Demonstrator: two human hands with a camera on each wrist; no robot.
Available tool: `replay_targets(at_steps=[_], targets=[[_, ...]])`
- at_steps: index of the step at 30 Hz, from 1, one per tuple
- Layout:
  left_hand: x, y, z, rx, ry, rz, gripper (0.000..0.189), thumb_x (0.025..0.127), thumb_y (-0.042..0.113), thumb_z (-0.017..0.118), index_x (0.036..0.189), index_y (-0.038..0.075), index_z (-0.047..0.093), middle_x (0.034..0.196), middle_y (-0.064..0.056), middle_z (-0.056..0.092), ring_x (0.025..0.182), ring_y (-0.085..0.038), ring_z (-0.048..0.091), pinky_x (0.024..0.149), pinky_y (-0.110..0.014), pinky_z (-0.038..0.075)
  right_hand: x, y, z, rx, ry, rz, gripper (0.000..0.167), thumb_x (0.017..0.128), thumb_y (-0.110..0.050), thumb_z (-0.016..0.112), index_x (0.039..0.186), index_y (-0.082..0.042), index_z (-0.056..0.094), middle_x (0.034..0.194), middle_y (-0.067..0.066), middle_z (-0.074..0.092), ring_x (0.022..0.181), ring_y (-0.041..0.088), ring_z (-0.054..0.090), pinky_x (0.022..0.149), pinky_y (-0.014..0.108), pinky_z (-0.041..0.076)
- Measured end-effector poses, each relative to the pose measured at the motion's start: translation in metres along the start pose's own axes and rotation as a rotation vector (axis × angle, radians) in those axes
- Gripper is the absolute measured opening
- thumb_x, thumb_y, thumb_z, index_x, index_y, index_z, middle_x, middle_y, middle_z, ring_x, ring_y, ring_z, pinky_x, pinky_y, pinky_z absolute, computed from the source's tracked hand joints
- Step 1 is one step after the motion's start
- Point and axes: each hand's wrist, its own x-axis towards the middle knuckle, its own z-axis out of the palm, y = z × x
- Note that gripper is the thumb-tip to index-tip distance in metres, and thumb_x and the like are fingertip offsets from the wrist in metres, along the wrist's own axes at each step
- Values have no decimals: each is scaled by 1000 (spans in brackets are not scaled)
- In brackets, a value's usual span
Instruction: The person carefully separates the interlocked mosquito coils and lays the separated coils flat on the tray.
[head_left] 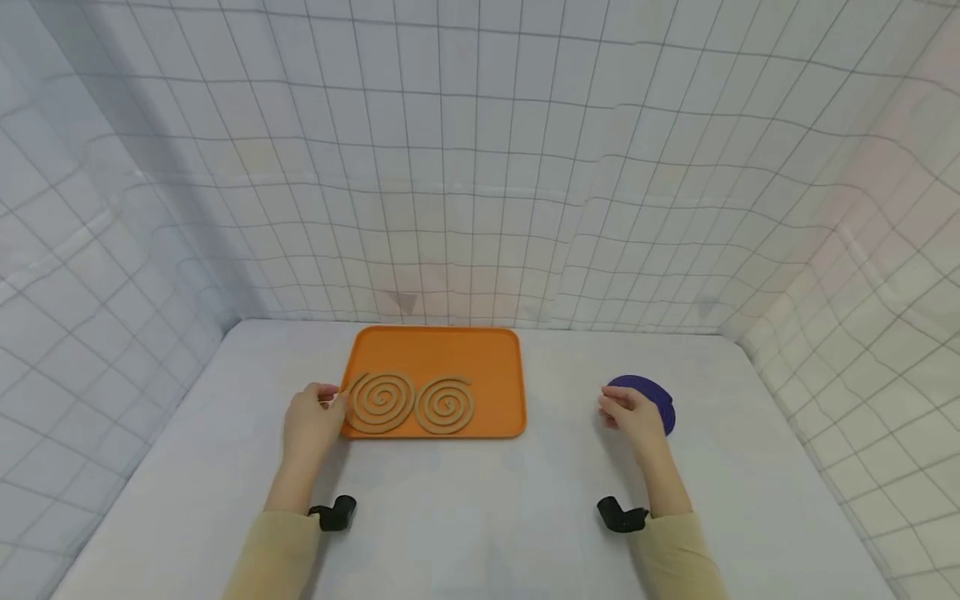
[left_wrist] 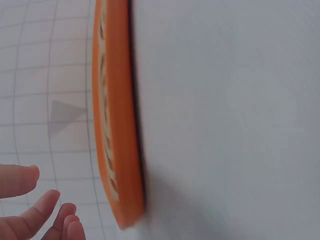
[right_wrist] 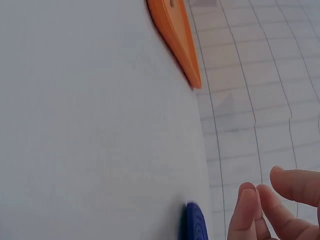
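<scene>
Nothing's held by left hand [head_left: 311,421], beside orange rectangular tray [head_left: 442,350], or right hand [head_left: 636,417]; flat purple disc [head_left: 649,388] is best lifted level.

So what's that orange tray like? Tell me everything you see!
The orange tray is rectangular, with rounded corners and a low raised rim, and looks like smooth plastic. It lies flat near the back of the white table, a little left of the middle. A tan spiral sits in its near left part, with a second tan spiral beside it; the right end is bare. The left hand is by its left edge, its fingers apart from the rim in the left wrist view.
</scene>
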Motion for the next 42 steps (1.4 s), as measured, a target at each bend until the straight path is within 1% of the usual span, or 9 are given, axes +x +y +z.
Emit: replay_targets(at_steps=[3,6,12,15,18,23,30,38,42], targets=[[-3,24,10,-47,-6,52,34,98,17,54,121,-8,58,113,-29,57,106,-40,55,89,-50,46,1,9,-24,-19,38,30,40,98,-15,60,131,7,55,117,19,66,78,-3,61,72,14,54],[-4,46,31,-111,-48,86,31,99,18,55,121,-3,61,115,-23,61,107,-34,58,91,-47,47,1,17,-42,-17,62,48,43,99,-16,59,134,8,52,117,17,65,77,-5,60,73,13,54],[-8,89,96,-323,-215,148,27,100,20,57,121,4,63,117,-14,65,108,-27,61,87,-39,51,3,28,-63,42,147,80,44,98,-14,59,133,11,51,93,-6,65,73,-6,60,70,12,54],[-13,116,132,-391,-310,183,24,99,19,58,118,6,64,115,-12,67,102,-25,63,81,-34,53,3,34,-68,43,211,94,43,98,-13,59,132,12,51,91,-6,63,70,-5,59,67,12,53],[-19,140,164,-414,-399,215,21,99,17,58,115,6,65,112,-13,68,100,-25,65,81,-32,54,3,40,-70,25,266,108,42,96,-13,61,129,12,52,95,2,64,66,-4,57,64,12,52],[-24,160,207,-418,-513,199,19,99,13,57,114,5,64,112,-13,68,101,-25,67,87,-34,55,7,50,-71,21,296,144,41,94,-11,63,127,13,54,100,10,65,64,-4,56,60,12,50],[-31,174,240,-386,-617,180,30,99,12,54,128,3,59,133,-15,61,124,-32,57,105,-44,45,12,55,-73,33,242,170,52,93,-11,63,135,14,47,132,31,52,76,-1,57,65,10,51],[-38,189,265,-438,-726,185,43,96,7,54,137,-4,51,140,-24,53,131,-37,50,109,-46,42,19,52,-72,9,242,162,54,89,-14,69,133,13,51,126,30,58,100,25,62,67,15,52],[-38,194,272,-495,-729,162,44,94,2,53,137,-7,50,136,-26,56,125,-35,56,100,-40,50,18,45,-72,-66,287,171,49,91,-11,64,133,13,52,131,33,54,114,38,57,69,13,46]])
